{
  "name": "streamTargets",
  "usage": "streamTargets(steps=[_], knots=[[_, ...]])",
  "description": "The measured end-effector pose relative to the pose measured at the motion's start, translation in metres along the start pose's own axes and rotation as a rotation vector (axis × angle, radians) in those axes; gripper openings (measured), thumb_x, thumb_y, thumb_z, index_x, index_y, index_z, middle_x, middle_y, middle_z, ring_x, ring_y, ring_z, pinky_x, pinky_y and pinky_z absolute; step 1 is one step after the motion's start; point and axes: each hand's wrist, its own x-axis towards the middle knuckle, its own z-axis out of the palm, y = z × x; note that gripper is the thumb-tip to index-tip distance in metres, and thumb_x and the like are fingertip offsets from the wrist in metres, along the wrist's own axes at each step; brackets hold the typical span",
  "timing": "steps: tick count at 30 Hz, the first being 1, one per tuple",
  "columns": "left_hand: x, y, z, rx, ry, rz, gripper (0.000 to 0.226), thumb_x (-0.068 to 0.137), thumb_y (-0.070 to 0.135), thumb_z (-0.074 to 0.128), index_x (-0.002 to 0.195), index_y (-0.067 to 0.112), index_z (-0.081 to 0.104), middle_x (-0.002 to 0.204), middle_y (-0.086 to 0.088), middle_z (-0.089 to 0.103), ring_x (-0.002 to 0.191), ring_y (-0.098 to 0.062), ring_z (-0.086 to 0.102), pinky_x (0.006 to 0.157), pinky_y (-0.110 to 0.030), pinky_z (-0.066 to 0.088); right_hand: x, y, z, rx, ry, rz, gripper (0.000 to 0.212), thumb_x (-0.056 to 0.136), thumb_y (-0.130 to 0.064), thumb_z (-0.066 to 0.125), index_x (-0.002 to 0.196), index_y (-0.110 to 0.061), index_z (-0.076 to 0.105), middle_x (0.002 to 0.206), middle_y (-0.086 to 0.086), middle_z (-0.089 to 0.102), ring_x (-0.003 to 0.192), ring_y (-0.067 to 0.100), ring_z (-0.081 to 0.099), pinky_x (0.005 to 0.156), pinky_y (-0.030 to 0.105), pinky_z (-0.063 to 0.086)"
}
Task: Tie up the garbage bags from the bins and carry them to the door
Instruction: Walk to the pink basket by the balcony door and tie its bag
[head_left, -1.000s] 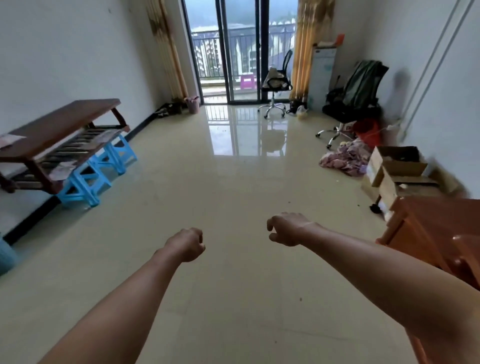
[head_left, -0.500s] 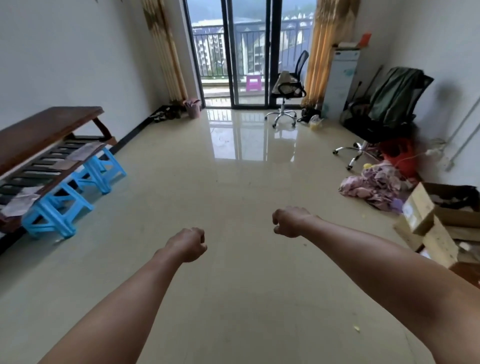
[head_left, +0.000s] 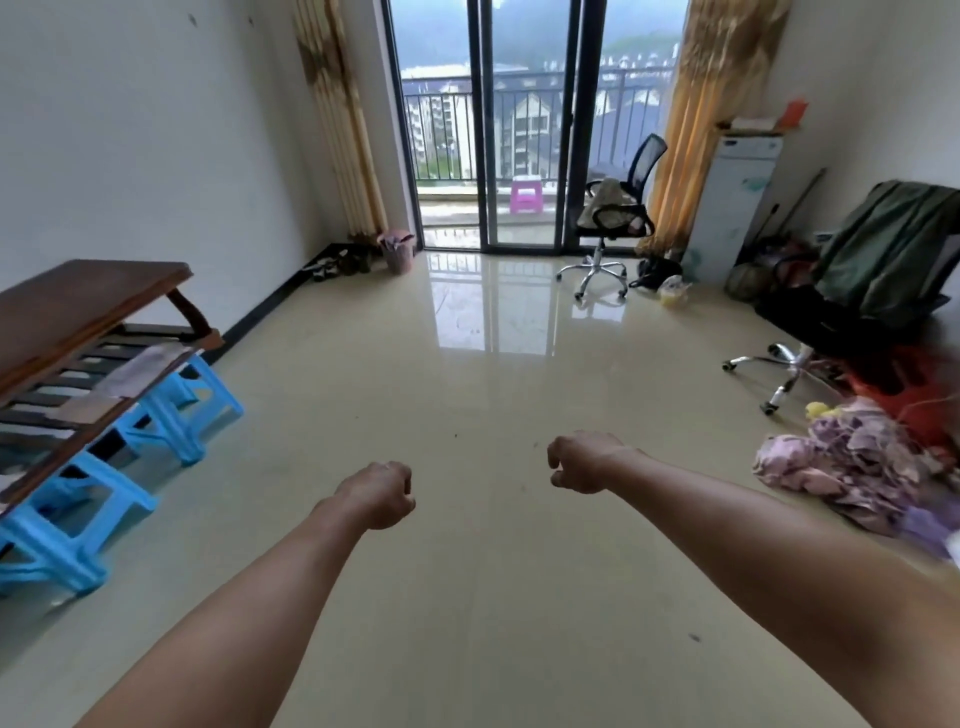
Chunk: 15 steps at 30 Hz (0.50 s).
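Since only the head view exists, all rests on it: the left hand (head_left: 376, 493) and right hand (head_left: 584, 462) reach forward, each with fingers curled on nothing. The step in hand seems to be the approach. One pink bin (head_left: 397, 252), a bag lining it, stands far ahead beside the left curtain (head_left: 337, 130), near the glass door (head_left: 524, 130). Next, the person likely must cross the floor (head_left: 467, 364) and gather that bag's rim. Counted: one bin, two office chairs (head_left: 613, 218), two blue stools (head_left: 192, 410).
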Motion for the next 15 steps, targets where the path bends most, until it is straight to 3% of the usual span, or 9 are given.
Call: streamTargets(steps=[6, 15], knots=[[0.160, -0.039, -0.109, 0.025, 0.029, -0.014, 0.024, 0.091, 0.033, 0.051, 0.109, 0.019, 0.059, 0.124, -0.007, 0.058, 0.112, -0.026, 0.056, 0.088, -0.031, 0.045, 0.139, -0.004, -0.096, 0.070, 0.051, 0.010, 0.036, 0.094, -0.038, 0.052, 0.127, -0.025, 0.058, 0.126, 0.005, 0.060, 0.115, 0.028, 0.057, 0.091, 0.034, 0.045], [0.409, -0.044, -0.191, -0.006, 0.034, -0.004, 0.025, 0.091, 0.033, 0.051, 0.111, 0.019, 0.058, 0.124, -0.007, 0.058, 0.112, -0.026, 0.056, 0.086, -0.030, 0.044, 0.383, 0.044, -0.173, 0.053, 0.032, 0.021, 0.036, 0.094, -0.037, 0.053, 0.127, -0.024, 0.059, 0.131, 0.005, 0.059, 0.118, 0.027, 0.056, 0.093, 0.033, 0.046]])
